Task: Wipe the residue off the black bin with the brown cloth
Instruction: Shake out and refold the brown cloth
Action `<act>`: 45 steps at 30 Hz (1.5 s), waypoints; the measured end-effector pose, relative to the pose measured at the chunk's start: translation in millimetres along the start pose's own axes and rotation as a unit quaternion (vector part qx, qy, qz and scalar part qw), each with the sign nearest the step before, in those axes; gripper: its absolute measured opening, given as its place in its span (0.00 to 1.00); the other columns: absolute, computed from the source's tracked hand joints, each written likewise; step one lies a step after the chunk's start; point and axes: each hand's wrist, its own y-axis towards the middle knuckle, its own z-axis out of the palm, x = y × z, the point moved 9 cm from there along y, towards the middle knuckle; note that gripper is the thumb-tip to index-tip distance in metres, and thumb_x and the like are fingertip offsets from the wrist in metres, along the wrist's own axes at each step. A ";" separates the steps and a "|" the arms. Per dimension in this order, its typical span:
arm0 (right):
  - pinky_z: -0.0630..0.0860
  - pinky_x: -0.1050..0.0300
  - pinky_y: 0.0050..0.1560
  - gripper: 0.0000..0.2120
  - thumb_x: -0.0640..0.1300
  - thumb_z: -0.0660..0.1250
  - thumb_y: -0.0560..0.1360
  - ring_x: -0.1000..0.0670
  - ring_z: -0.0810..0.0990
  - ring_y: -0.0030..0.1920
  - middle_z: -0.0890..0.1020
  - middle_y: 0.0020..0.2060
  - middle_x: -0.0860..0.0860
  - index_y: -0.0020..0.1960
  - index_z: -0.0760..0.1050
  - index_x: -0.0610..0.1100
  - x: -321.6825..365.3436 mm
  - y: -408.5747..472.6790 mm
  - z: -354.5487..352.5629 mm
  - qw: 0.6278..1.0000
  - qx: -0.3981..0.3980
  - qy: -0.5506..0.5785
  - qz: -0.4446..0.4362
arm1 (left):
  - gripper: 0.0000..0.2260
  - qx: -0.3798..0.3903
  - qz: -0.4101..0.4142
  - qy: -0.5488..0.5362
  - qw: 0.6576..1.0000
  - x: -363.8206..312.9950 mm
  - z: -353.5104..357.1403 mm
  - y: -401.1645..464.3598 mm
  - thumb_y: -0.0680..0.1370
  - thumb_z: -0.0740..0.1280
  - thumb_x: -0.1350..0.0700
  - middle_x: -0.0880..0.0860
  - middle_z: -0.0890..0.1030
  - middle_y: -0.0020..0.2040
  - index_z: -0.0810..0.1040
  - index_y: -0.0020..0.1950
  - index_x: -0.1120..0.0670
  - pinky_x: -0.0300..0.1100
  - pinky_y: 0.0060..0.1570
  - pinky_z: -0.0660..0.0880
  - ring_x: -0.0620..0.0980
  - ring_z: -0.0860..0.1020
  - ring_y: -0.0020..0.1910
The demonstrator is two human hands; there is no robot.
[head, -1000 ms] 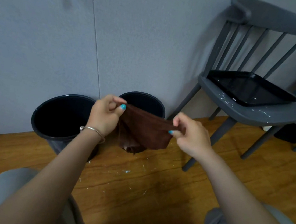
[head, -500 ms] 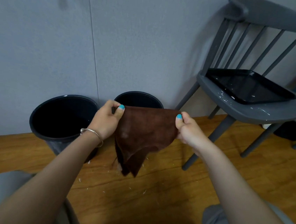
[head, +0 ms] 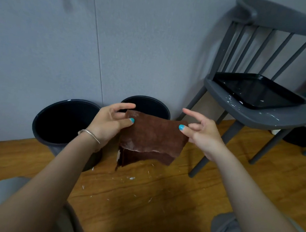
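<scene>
Teal-painted thumbs press on the brown cloth (head: 153, 134) from the front; both hands pinch its top corners w/ thumb against fingers behind, index fingers sticking out straight & loose. Left hand (head: 108, 123) has the left corner, right hand (head: 199, 133) the right. Cloth is folded, stretched betw. them, long axis running left-right, lower edge hanging down twd the wooden floor (head: 139, 199). It hangs in front of two black bins (head: 66, 120) standing by the wall. Grey chair (head: 261, 116) w/ a black tray (head: 258, 93) stands off to the right.
</scene>
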 end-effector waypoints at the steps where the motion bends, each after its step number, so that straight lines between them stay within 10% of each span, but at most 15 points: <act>1: 0.83 0.55 0.44 0.25 0.35 0.66 0.78 0.50 0.85 0.43 0.86 0.41 0.44 0.71 0.70 0.54 2.3 -1.2 -1.8 0.999 -0.020 -0.040 -0.019 | 0.17 -0.022 0.031 0.048 0.998 -3.3 -2.2 0.0 0.76 0.65 0.70 0.57 0.85 0.44 0.76 0.63 0.56 0.44 0.45 0.81 0.53 0.83 0.47; 8: 0.81 0.56 0.49 0.18 0.39 0.69 0.76 0.53 0.85 0.43 0.86 0.40 0.47 0.65 0.77 0.50 -17.0 5.7 -12.9 0.995 -0.096 -0.007 0.012 | 0.11 -0.055 0.092 0.328 0.939 -8.6 -4.5 -0.1 0.78 0.65 0.59 0.47 0.74 0.24 0.73 0.56 0.45 0.33 0.26 0.70 0.41 0.69 0.23; 14: 0.79 0.39 0.55 0.34 0.31 0.70 0.69 0.41 0.83 0.55 0.83 0.56 0.41 0.71 0.68 0.49 -21.5 0.6 13.4 0.945 0.046 0.308 0.099 | 0.05 -0.160 -0.009 -0.067 0.985 5.9 -16.6 -0.8 0.74 0.70 0.62 0.55 0.82 0.38 0.80 0.46 0.52 0.40 0.37 0.79 0.48 0.81 0.36; 18: 0.78 0.42 0.57 0.44 0.23 0.71 0.66 0.43 0.82 0.56 0.78 0.62 0.42 0.75 0.64 0.52 -16.7 4.0 8.3 0.964 0.050 0.250 0.073 | 0.19 -0.011 -0.013 -0.172 0.985 -3.4 -0.1 1.2 0.72 0.67 0.72 0.57 0.84 0.46 0.77 0.59 0.56 0.38 0.43 0.79 0.51 0.83 0.46; 23: 0.81 0.55 0.51 0.21 0.30 0.75 0.68 0.51 0.82 0.54 0.82 0.55 0.49 0.57 0.82 0.47 -12.8 2.9 -12.4 0.997 -0.043 0.052 0.027 | 0.21 -0.030 0.010 0.026 0.999 0.6 -9.1 0.3 0.69 0.70 0.74 0.56 0.84 0.49 0.80 0.56 0.55 0.38 0.46 0.80 0.50 0.83 0.49; 35: 0.78 0.57 0.52 0.13 0.39 0.80 0.64 0.53 0.77 0.51 0.73 0.55 0.53 0.45 0.81 0.50 -2.4 7.5 -7.7 0.981 -0.086 -0.165 -0.052 | 0.13 -0.064 0.112 0.417 0.899 -20.5 -0.2 -5.8 0.75 0.70 0.60 0.44 0.71 0.38 0.77 0.57 0.48 0.26 0.34 0.69 0.40 0.71 0.36; 40: 0.77 0.54 0.52 0.11 0.40 0.73 0.73 0.51 0.79 0.52 0.80 0.49 0.53 0.45 0.72 0.53 -10.1 14.7 0.3 0.972 -0.021 -0.225 -0.065 | 0.08 -0.035 0.122 0.477 0.870 -13.9 0.6 0.0 0.75 0.70 0.55 0.44 0.70 0.54 0.73 0.49 0.44 0.44 0.65 0.58 0.43 0.64 0.58; 45: 0.81 0.56 0.51 0.10 0.43 0.71 0.75 0.53 0.81 0.50 0.81 0.47 0.53 0.53 0.72 0.50 -9.5 15.0 -4.0 0.983 -0.069 -0.162 -0.058 | 0.04 0.039 0.022 0.330 0.943 5.7 7.8 2.5 0.78 0.66 0.57 0.50 0.81 0.47 0.73 0.50 0.49 0.47 0.51 0.78 0.50 0.80 0.49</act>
